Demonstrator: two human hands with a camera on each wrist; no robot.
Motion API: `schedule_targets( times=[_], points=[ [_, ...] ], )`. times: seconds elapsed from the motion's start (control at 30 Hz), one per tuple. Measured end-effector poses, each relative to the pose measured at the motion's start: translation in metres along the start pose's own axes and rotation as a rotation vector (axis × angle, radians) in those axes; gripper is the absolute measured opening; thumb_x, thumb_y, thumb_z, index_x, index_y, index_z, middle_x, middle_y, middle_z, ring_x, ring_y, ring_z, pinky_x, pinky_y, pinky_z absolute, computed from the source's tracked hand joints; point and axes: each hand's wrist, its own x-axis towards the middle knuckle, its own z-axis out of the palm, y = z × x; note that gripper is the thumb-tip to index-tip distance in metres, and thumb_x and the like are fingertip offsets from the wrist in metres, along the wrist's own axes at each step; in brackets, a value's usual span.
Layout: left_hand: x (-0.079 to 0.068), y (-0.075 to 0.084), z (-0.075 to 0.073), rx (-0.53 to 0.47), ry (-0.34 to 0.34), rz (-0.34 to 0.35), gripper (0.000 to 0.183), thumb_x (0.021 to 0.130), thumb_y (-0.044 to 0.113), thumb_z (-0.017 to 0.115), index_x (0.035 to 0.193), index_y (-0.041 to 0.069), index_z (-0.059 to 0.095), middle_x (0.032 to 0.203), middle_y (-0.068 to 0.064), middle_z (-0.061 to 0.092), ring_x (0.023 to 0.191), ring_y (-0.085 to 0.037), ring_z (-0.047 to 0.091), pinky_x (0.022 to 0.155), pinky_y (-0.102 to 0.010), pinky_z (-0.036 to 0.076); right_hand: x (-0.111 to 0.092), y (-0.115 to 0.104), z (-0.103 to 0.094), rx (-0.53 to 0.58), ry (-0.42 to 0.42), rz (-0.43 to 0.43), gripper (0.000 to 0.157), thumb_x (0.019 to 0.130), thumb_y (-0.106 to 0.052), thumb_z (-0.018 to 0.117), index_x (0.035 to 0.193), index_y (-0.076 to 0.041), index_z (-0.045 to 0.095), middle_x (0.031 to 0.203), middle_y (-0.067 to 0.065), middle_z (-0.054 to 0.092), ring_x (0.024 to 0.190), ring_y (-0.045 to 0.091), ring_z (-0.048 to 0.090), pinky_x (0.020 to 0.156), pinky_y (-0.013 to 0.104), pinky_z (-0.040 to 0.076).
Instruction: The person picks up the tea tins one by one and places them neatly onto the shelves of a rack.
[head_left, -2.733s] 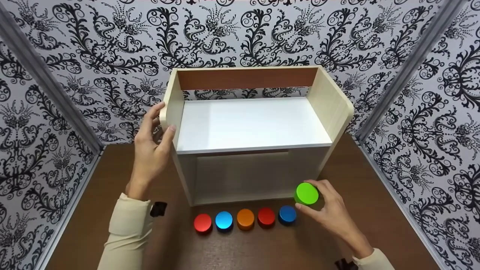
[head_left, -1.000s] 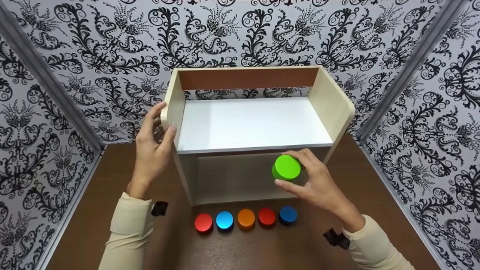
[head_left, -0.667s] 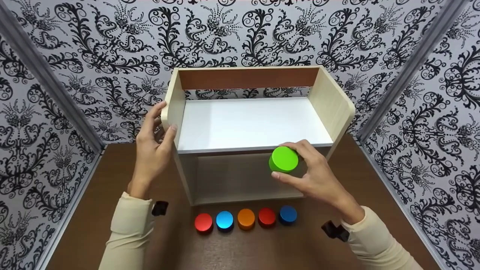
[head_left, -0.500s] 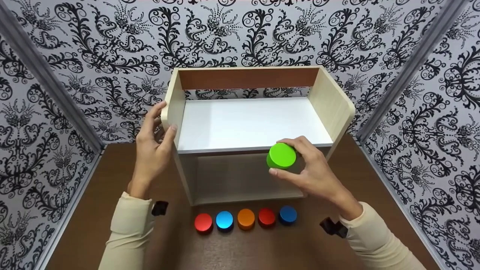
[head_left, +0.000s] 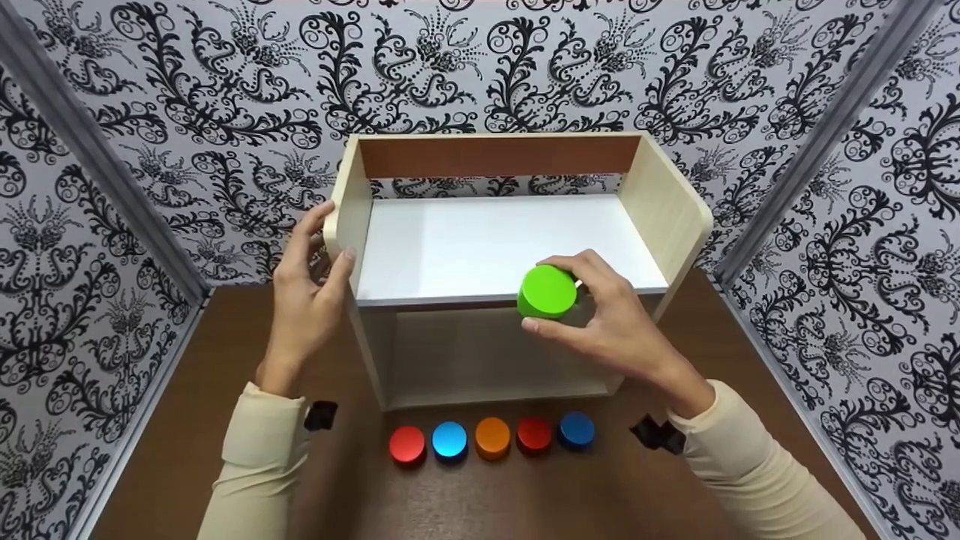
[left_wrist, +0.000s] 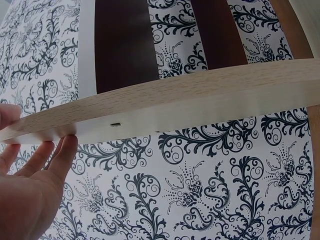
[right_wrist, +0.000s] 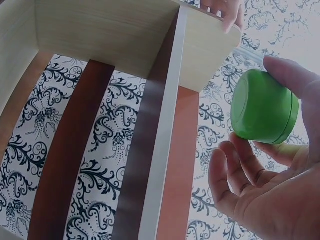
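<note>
My right hand [head_left: 611, 322] pinches a round green jar [head_left: 549, 291] between thumb and fingers, in front of the shelf unit's white board [head_left: 480, 247] and level with its front edge. In the right wrist view the jar [right_wrist: 262, 107] has smooth sides and a seam near one end; it is clear of the shelf. My left hand [head_left: 304, 307] grips the front edge of the pale wooden left side panel [head_left: 346, 202]. The left wrist view shows the thumb on one side of that panel [left_wrist: 180, 92] and the fingertips on the other.
Along the front of the shelf unit a row of round jars stands on the brown table [head_left: 435, 510]: red [head_left: 406, 446], light blue [head_left: 449, 440], orange [head_left: 492, 438], red [head_left: 534, 434] and dark blue [head_left: 576, 430]. Below the white board is a lower compartment [head_left: 480, 352]. Patterned walls enclose the table.
My right hand has lifted the green jar from beside the dark blue jar, up and to the left, to the height of the white board. The left hand keeps its grip on the panel.
</note>
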Motion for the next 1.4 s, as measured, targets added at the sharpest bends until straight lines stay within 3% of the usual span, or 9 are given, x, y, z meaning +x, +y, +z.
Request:
schedule_targets(
  times=[0.17, 0.3, 0.5, 1.13, 1.4],
  points=[
    [0.0, 0.001, 0.0, 0.001, -0.002, -0.003, 0.053, 0.097, -0.005, 0.058, 0.148, 0.005, 0.047, 0.135, -0.018, 0.056, 0.114, -0.034, 0.063, 0.09, -0.038, 0.063, 0.008, -0.001, -0.001, 0.011, 0.001, -0.025, 0.062, 0.078, -0.028, 0.09, 0.13, -0.007, 0.063, 0.111, 0.003, 0.058, 0.097, 0.015, 0.055, 0.081, 0.04, 0.056],
    [0.0, 0.002, 0.0, -0.004, 0.001, -0.008, 0.054, 0.097, -0.004, 0.059, 0.149, 0.005, 0.047, 0.132, -0.019, 0.058, 0.111, -0.037, 0.064, 0.087, -0.041, 0.064, 0.015, -0.002, -0.003, -0.003, 0.004, -0.043, 0.063, 0.078, -0.029, 0.09, 0.13, -0.006, 0.063, 0.111, 0.003, 0.059, 0.097, 0.015, 0.055, 0.08, 0.034, 0.056],
    [-0.001, 0.001, 0.0, -0.012, -0.001, -0.01, 0.054, 0.097, -0.004, 0.059, 0.149, 0.006, 0.046, 0.133, -0.019, 0.057, 0.111, -0.037, 0.064, 0.086, -0.052, 0.063, 0.023, -0.003, -0.006, -0.002, 0.006, -0.042, 0.062, 0.078, -0.028, 0.09, 0.131, -0.007, 0.064, 0.111, 0.004, 0.06, 0.098, 0.015, 0.055, 0.08, 0.035, 0.056],
    [0.0, 0.002, 0.0, -0.009, -0.004, -0.026, 0.056, 0.097, -0.004, 0.059, 0.15, 0.007, 0.046, 0.136, -0.018, 0.056, 0.113, -0.037, 0.064, 0.087, -0.051, 0.063, 0.047, -0.009, 0.009, 0.066, -0.01, -0.006, 0.06, 0.079, -0.029, 0.089, 0.129, -0.006, 0.065, 0.112, 0.005, 0.06, 0.098, 0.017, 0.054, 0.079, 0.043, 0.056],
    [0.0, 0.001, 0.0, -0.034, -0.005, -0.015, 0.054, 0.097, -0.006, 0.057, 0.148, 0.004, 0.046, 0.134, -0.023, 0.056, 0.113, -0.044, 0.063, 0.089, -0.045, 0.063, 0.058, -0.012, 0.024, 0.1, -0.034, 0.004, 0.059, 0.079, -0.031, 0.089, 0.128, -0.007, 0.065, 0.111, 0.004, 0.06, 0.099, 0.017, 0.054, 0.081, 0.044, 0.056]
  ],
)
